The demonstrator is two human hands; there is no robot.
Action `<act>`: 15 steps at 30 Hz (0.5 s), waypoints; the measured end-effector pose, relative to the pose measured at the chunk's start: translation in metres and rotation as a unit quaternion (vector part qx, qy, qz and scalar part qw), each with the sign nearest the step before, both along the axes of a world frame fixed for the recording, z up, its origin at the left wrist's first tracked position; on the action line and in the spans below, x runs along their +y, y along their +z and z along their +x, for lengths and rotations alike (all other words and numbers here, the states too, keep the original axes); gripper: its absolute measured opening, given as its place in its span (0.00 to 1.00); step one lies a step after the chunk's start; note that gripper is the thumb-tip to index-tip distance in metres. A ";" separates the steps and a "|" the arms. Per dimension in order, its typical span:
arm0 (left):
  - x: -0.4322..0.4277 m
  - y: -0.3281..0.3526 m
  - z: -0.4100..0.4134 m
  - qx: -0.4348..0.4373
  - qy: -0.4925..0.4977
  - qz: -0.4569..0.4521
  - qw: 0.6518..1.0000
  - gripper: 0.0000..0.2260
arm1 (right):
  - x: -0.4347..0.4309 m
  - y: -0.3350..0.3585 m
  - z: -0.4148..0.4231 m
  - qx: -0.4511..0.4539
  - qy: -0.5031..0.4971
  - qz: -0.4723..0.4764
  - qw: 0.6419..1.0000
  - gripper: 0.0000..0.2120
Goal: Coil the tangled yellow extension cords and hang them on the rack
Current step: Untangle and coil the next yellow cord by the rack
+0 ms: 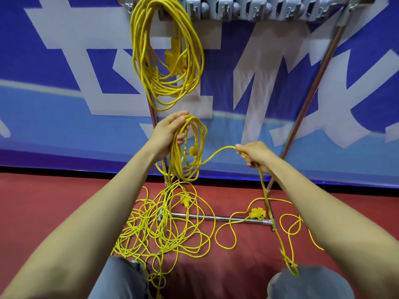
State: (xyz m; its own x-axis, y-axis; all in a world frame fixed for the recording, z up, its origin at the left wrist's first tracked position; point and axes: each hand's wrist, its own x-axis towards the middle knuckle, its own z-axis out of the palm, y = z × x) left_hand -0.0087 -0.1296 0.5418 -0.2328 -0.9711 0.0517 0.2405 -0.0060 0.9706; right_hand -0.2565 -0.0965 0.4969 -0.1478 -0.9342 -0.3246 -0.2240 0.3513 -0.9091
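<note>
Lettering on banner (64, 61): large white strokes, cropped, not legible. A small coil (194, 134) is gripped in the left hand (168, 132), fingers curled through the loops. A strand (226, 147) from it is pinched in the right hand (254, 155) and trails to the floor (43, 201). A tangle (164, 225) is spread on the floor. One hung coil (166, 57) is seen on the rack (259, 11).

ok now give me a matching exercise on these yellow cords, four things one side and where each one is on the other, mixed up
1 finished coil
2 half-made coil
3 tangled heap
4 socket block

a alone at the right end of the base bar
b gripped in the left hand
c hanging from the rack
d sprawled on the floor by the left knee

Pairs: 1-c, 2-b, 3-d, 4-a
</note>
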 end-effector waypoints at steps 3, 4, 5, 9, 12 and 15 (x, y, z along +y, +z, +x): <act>-0.001 -0.004 -0.003 0.028 0.035 -0.008 0.999 0.13 | -0.001 0.012 0.010 0.012 0.074 -0.023 0.997 0.07; -0.001 -0.005 -0.003 0.036 0.043 -0.008 0.998 0.12 | 0.000 0.014 0.013 0.032 0.095 -0.024 0.995 0.09; 0.000 -0.006 -0.005 0.039 0.050 -0.010 0.998 0.12 | 0.001 0.016 0.015 0.078 0.117 -0.024 0.990 0.12; 0.003 -0.011 -0.007 -0.007 0.078 -0.051 0.996 0.11 | 0.003 0.032 0.020 0.451 0.290 -0.022 0.844 0.20; 0.000 -0.016 -0.004 -0.053 0.084 -0.058 0.993 0.09 | 0.010 0.046 0.030 0.510 0.336 -0.063 0.789 0.13; 0.000 -0.021 -0.004 -0.088 0.053 -0.042 0.994 0.09 | 0.011 0.059 0.039 0.389 0.329 -0.121 0.852 0.07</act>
State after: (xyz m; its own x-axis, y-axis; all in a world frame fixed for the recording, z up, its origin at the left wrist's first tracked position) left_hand -0.0128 -0.1296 0.5212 -0.1412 -0.9848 0.1008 0.0619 0.0928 0.9938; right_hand -0.2171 -0.0853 0.5554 0.3515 -0.9235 -0.1535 -0.8678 -0.2599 -0.4235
